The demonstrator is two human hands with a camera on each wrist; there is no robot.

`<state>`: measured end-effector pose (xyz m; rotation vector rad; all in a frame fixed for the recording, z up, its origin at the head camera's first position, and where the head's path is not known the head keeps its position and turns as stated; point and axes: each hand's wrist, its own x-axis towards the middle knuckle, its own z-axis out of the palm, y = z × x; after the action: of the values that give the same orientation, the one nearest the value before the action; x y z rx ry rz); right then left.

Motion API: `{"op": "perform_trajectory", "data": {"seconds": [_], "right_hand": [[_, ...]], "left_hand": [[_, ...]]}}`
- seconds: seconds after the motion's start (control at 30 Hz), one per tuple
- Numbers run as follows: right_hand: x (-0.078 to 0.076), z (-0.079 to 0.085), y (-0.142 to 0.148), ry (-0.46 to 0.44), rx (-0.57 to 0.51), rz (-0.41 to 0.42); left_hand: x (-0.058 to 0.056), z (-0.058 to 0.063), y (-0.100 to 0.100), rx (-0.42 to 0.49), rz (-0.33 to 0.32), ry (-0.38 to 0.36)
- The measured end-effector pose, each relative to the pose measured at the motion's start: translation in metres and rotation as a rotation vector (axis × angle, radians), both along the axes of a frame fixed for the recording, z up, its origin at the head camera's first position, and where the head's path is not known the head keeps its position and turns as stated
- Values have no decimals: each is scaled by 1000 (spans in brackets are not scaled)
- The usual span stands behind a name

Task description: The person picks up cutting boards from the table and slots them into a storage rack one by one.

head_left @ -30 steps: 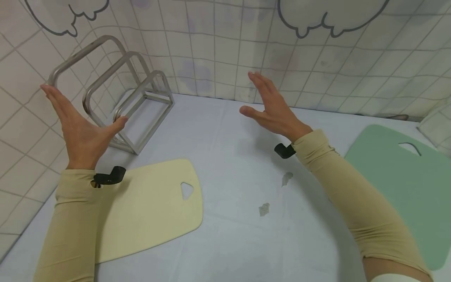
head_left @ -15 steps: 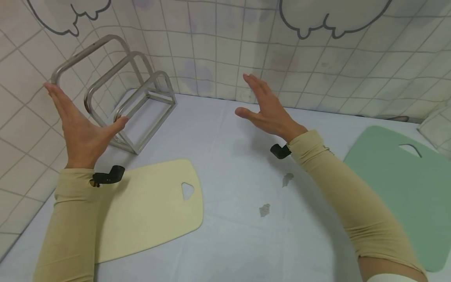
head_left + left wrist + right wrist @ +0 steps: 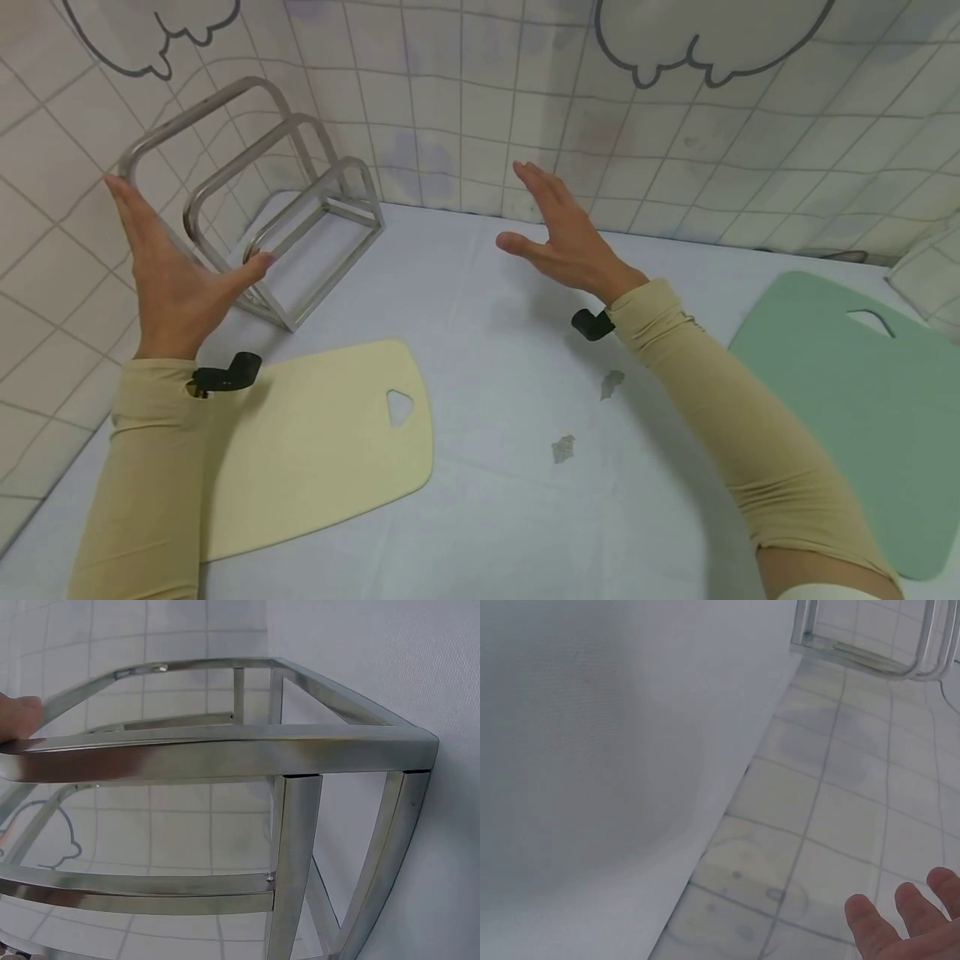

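Note:
A silver metal rack with three hoops (image 3: 341, 275) stands at the back left. My left hand (image 3: 176, 287) spans its left end, fingers straight, fingertips right at the tallest hoop and thumb at the lowest one. In the left wrist view the thumb tip (image 3: 21, 716) shows at the hoop's bend; most of that hand is outside this view. My right hand (image 3: 573, 237) is held over the table toward the back wall, holding nothing, fingers extended and thumb spread. Its fingertips (image 3: 870, 922) appear in the right wrist view.
A cream cutting board (image 3: 322, 450) lies front left, under the left forearm. On the right is a green cutting board (image 3: 855, 417), partly behind the right sleeve. Two grey patches (image 3: 562, 448) mark the white tabletop (image 3: 465, 517). Tile-patterned walls (image 3: 480, 108) close off the back and left.
The rack's far end has swung slightly to the right, with my left fingertips moving the same way. My right hand has drifted a little left and down in the head view.

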<state>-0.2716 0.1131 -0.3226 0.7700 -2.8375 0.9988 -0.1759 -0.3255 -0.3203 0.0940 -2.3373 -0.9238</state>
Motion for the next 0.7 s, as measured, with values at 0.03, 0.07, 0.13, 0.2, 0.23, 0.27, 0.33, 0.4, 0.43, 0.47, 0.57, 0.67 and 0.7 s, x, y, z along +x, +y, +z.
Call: {"op": "perform_trajectory", "data": {"seconds": [0.03,0.07,0.13,0.2,0.23,0.27,0.33,0.4,0.43,0.47,0.57,0.67,0.7], "right_hand": [[0,0,0,-1,-1,-1],[0,0,0,-1,-2,-1],[0,1,0,-1,-2,0],[1,1,0,-1,-1,2],[1,1,0,0,0,4],[1,1,0,-1,1,5],[1,1,0,-2,4,4],[1,0,-1,-4,6,3],[1,0,-1,-5,4,3],[1,0,-1,-6,4,3],[1,-1,-1,-5,1,3],[1,-2,-2,-7,2,0],[0,-2,-2,-8,4,-1]], "left_hand": [[0,0,0,1,-2,-1],[0,0,0,2,-4,-1],[0,0,0,3,-9,-1],[0,0,0,9,-12,-5],[0,0,-1,9,-13,-5],[0,-1,-1,11,-15,-5],[0,-1,-2,9,-21,2],[-1,-2,-2,2,-27,12],[-1,-2,-3,1,-30,18],[-1,-2,-3,-1,-34,23],[-1,-2,-4,-5,-42,31],[4,3,1,0,-48,24],[5,5,2,0,-51,20]]}}
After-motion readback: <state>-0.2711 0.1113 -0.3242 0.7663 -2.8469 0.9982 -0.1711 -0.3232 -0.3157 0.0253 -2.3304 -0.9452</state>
